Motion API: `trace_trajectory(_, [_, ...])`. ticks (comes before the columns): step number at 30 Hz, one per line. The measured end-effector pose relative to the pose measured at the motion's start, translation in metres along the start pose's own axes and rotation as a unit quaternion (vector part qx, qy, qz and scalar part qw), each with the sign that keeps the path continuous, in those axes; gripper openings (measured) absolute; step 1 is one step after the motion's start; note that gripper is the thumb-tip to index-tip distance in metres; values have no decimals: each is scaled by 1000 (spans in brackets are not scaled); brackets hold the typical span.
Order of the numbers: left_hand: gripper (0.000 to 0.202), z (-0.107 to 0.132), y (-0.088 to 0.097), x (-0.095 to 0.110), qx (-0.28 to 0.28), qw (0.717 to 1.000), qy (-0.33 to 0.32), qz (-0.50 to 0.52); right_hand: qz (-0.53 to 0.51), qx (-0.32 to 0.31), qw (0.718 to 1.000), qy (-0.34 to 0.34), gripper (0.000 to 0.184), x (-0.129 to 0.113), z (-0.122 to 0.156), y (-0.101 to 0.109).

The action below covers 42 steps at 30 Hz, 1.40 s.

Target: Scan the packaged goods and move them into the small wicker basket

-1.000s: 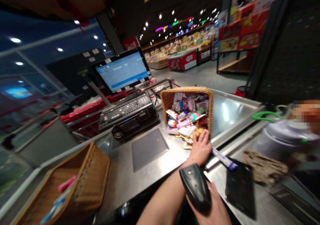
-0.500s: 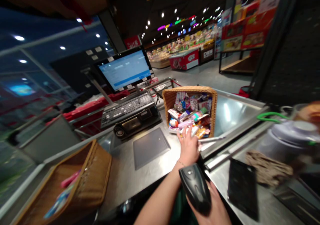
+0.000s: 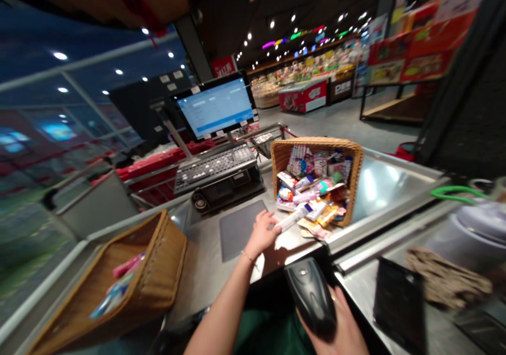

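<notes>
My left hand (image 3: 264,232) is closed on the near end of a long, slim whitish pack (image 3: 293,217), over the metal counter beside the scanner plate (image 3: 239,229). The pack's far end reaches toward a tipped wicker basket (image 3: 357,186) crowded with small packaged goods (image 3: 312,189), some spilling over its front edge. Low in the view, my right hand (image 3: 344,326) grips a black handheld barcode scanner (image 3: 311,294), its head pointing away from me. A second wicker basket (image 3: 166,270) at the left holds a pink item (image 3: 127,265) and a blue-and-white packet (image 3: 113,294).
Behind the plate stand a keyboard (image 3: 217,166) and a lit monitor (image 3: 216,107). At the right lie a dark tablet-like slab (image 3: 399,302) and a brown cloth (image 3: 446,277), near a pale lidded container (image 3: 480,231). A metal counter edge (image 3: 379,239) runs diagonally.
My left hand has drawn back leftward from the goods basket, bringing the slim pack toward the scanner plate. My right hand keeps hold of the barcode scanner. The view has shifted slightly left.
</notes>
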<state>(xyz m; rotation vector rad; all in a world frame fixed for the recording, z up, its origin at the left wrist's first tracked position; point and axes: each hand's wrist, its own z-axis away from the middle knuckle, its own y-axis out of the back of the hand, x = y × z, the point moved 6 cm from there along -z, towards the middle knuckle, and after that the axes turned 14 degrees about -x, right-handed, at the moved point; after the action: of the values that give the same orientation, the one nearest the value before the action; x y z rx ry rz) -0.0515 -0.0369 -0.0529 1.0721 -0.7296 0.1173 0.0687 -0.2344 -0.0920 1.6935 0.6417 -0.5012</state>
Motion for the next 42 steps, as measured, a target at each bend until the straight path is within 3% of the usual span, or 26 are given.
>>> trace_trajectory(5, [17, 12, 12, -27, 12, 1000, 20, 6, 10, -29, 999, 17, 42, -4, -2, -7])
trace_trajectory(21, [12, 43, 38, -81, 26, 999, 15, 34, 70, -50, 993, 75, 41, -21, -3, -22])
trace_trajectory(34, [13, 60, 52, -94, 53, 998, 12, 43, 148, -45, 979, 137, 41, -29, 1, -35])
trace_trajectory(42, [15, 77, 63, -97, 88, 995, 19, 31, 196, -32, 958, 209, 57, -35, 1, -45])
